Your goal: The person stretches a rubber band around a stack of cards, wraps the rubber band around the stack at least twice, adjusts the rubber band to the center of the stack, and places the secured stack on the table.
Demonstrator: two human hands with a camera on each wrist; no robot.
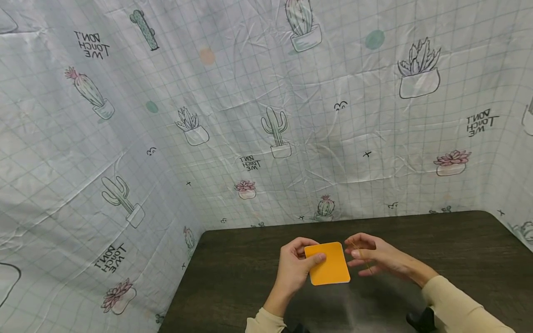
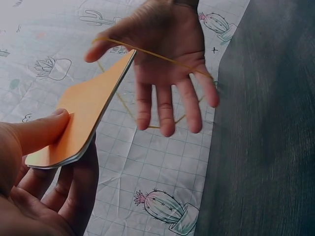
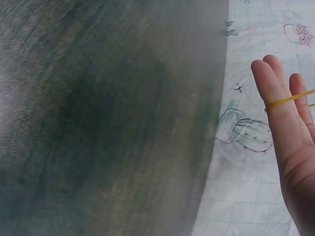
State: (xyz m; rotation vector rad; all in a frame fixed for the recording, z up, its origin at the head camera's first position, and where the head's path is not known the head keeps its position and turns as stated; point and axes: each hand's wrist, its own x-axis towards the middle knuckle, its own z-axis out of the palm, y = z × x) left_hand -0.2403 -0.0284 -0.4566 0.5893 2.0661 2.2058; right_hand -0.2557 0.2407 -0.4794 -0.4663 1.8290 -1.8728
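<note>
Between its thumb and fingers my left hand [image 1: 293, 266] grips a small orange notebook [image 1: 331, 270] with rounded corners, held up over the table. The thumb lies on the orange cover; in the left wrist view the thin pale page edge shows. Just to the right is my right hand [image 1: 385, 256], its fingers spread and nearly straight. A thin yellow rubber band [image 3: 290, 99] is stretched round those fingers, from the thumb across to the little finger. In the left wrist view the notebook's upper corner overlaps the band near the right palm.
The dark wooden table [image 1: 233, 277] has rounded far corners. A pale gridded sheet [image 1: 233, 83] printed with cacti hangs behind it and along both sides. Dark wrist straps [image 1: 422, 320] show near the cream sleeves [image 1: 462, 300].
</note>
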